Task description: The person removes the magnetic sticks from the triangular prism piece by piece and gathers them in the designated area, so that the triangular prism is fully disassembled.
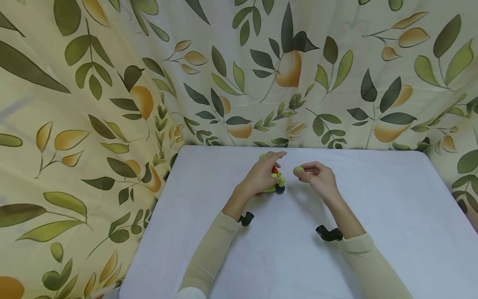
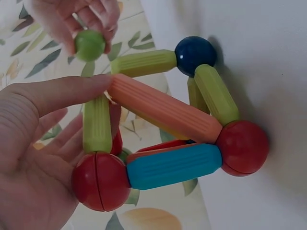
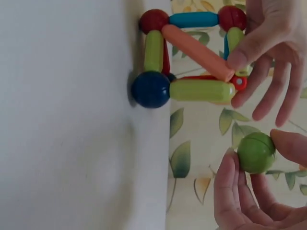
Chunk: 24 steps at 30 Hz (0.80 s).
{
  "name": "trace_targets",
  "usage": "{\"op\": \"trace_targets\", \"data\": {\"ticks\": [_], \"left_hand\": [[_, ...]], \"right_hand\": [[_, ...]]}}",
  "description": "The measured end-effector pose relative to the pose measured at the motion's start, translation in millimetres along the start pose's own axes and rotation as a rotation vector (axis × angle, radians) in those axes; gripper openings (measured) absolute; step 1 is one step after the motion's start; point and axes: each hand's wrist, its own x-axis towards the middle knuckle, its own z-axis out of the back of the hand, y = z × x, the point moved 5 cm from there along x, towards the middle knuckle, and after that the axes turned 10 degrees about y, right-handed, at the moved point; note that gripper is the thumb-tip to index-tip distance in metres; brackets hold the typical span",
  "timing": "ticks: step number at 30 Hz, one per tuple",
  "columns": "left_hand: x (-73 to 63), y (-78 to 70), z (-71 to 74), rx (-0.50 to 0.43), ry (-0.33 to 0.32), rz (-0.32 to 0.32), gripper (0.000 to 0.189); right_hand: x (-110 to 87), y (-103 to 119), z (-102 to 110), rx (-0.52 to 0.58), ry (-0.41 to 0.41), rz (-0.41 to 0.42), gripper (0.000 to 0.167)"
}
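Observation:
My left hand [image 1: 260, 174] pinches a framework of magnetic rods and balls standing on the table. In the left wrist view its thumb lies on the upper end of an orange rod [image 2: 165, 109], which slants across one face. Below runs a blue rod [image 2: 175, 166] between two red balls [image 2: 100, 181]. A navy ball [image 3: 150, 89] rests at a table-side corner, with a lime rod [image 3: 202, 90] running from it towards the left fingers. Just right of the framework, my right hand [image 1: 320, 178] holds a green ball [image 3: 256, 152] between thumb and fingertips, apart from the rods.
The white table [image 1: 276, 249] extends around both arms. A leaf-patterned curtain [image 1: 239, 83] hangs behind its far edge and along the left side. A black wrist camera [image 1: 329, 233] sits on the right wrist, another black camera [image 1: 247, 219] on the left.

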Motion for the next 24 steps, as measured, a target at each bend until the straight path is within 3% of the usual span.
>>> {"op": "trace_targets", "data": {"ticks": [4, 7, 14, 24], "left_hand": [[-4.2, -3.0, 3.5, 0.081, -0.023, 0.016, 0.092], [-8.4, -4.3, 6.8, 0.055, -0.035, 0.013, 0.093], [-18.3, 3.4, 11.3, -0.126, -0.083, -0.008, 0.091], [-33.5, 13.2, 16.6, -0.367, -0.196, -0.026, 0.092]], "right_hand": [[0.9, -4.3, 10.5, -0.045, -0.037, -0.013, 0.055], [1.1, -7.2, 19.3, -0.098, -0.067, -0.018, 0.055], [-0.2, -12.5, 37.6, -0.236, -0.133, -0.012, 0.051], [6.1, -26.0, 54.9, -0.326, -0.191, -0.002, 0.045]]}}
